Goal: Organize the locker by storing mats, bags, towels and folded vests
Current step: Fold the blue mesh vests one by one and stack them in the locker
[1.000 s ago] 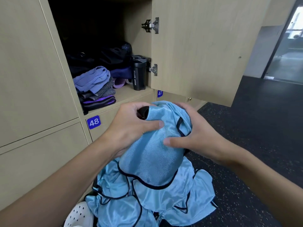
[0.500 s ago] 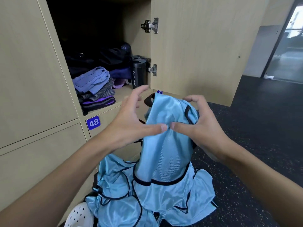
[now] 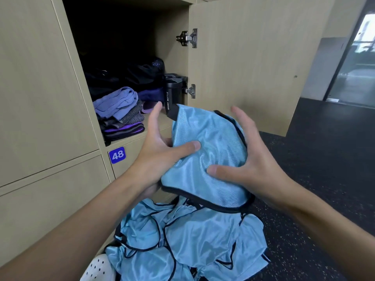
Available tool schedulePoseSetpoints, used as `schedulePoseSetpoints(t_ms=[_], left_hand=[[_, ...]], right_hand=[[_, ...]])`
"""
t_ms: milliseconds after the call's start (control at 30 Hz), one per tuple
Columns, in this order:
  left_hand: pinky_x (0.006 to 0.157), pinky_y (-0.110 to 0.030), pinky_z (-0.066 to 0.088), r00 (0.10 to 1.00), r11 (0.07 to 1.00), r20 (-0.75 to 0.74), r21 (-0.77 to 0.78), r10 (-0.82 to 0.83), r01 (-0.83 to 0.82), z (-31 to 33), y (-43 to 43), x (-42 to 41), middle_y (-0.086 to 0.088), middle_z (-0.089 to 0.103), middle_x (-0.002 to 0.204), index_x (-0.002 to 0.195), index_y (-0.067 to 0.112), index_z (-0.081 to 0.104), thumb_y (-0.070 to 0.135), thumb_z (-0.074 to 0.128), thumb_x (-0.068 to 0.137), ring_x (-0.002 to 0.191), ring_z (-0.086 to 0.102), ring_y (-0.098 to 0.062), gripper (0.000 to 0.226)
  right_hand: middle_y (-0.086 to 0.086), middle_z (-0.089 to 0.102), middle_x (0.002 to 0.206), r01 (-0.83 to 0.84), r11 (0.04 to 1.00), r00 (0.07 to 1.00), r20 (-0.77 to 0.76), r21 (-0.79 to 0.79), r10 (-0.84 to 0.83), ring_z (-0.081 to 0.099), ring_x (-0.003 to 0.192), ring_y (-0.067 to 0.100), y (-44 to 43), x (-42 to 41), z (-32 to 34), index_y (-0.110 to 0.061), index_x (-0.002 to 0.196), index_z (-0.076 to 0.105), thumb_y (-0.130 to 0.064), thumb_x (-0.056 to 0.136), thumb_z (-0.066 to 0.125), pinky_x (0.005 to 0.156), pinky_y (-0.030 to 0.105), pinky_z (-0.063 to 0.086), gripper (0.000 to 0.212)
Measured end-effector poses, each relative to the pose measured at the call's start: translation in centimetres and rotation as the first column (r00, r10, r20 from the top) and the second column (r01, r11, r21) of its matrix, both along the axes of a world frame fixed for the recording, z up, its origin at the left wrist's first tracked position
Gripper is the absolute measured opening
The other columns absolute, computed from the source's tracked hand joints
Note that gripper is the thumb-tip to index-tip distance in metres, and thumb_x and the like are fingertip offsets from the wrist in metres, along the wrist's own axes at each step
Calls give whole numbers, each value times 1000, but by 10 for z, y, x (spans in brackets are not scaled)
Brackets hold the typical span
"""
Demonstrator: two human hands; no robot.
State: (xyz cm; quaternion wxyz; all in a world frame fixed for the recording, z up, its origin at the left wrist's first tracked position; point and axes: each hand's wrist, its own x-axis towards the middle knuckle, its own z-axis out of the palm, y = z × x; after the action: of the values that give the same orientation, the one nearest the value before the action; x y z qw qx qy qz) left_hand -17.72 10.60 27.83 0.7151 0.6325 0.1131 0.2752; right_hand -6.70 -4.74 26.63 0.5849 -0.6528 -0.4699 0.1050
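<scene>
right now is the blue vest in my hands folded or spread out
Folded: the blue vest is a compact doubled bundle held between the left hand and right hand, while the vest pile below lies crumpled.

Both bare forearms angle in from the bottom corners and meet mid-frame. Left hand (image 3: pixel 162 151) pinches the vest (image 3: pixel 211 128), thumb laid across the front, index finger sticking straight up. Right hand (image 3: pixel 253 165) cups the other side, thumb on front, fingers spread and curled over the far edge.
</scene>
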Motion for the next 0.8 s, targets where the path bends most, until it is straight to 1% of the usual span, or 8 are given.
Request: schedulePoseSetpoints(t_ms=[133,233,333,500,567,700,767,800], left_hand=[[76,-52,61,1000,1000,8,-30,0,1,3,-1,-1,-8,77,96,147,57,14,-5,73,81,93,73,-36,108],[75,-50,61,996,996,38,8,-85,85,5,0,-5,-14,75,105,145,62,12,-3,72,80,96,72,-38,110],[77,-45,61,983,963,-10,202,-181,179,6,5,-11,-11,73,115,142,66,13,-4,76,74,100,72,-33,116],[97,-17,49,979,772,-168,606,-112,192,5,18,-17,17,44,142,149,52,18,8,90,67,123,53,4,117],[102,-16,43,977,712,-210,683,-23,164,3,21,-19,16,35,141,144,56,25,24,94,62,128,44,3,112],[111,-15,26,973,545,-194,833,123,97,-4,26,-28,29,3,151,126,40,48,46,91,54,144,12,3,85],[102,-15,37,962,562,-247,815,115,143,-5,29,-30,30,28,147,121,45,45,44,90,57,134,33,7,79],[93,-18,46,960,613,-263,775,93,153,-5,33,-29,31,46,129,118,48,44,38,91,60,120,49,5,75]], right_hand=[[-30,45,137,11,987,997,78,-162,2,49,124,-8,-3,3,0,-49,145,30,-38,53,92,100,20,47,112],[-24,47,137,85,974,994,90,-209,-68,50,120,-10,-1,2,2,-39,151,26,-32,56,93,97,13,46,116],[-17,55,133,139,964,987,106,-225,-117,56,118,0,1,0,2,-32,149,33,-28,59,92,101,30,50,108],[-14,69,109,145,966,989,68,-212,-133,67,96,0,1,-6,10,-29,129,55,-12,64,89,85,30,58,76],[-10,74,99,125,969,992,39,-214,-120,71,88,4,0,-7,11,-26,120,64,-7,65,88,79,31,60,63],[-4,77,87,42,965,996,-62,-259,-60,74,79,14,4,-7,11,-21,103,72,-7,64,87,71,33,60,45],[1,77,85,-22,962,991,-131,-274,-14,74,78,19,14,-2,15,-16,99,73,-5,66,85,69,35,61,37],[3,77,86,-46,962,987,-162,-270,2,75,79,22,21,3,18,-14,98,72,-4,68,84,69,35,61,34]])
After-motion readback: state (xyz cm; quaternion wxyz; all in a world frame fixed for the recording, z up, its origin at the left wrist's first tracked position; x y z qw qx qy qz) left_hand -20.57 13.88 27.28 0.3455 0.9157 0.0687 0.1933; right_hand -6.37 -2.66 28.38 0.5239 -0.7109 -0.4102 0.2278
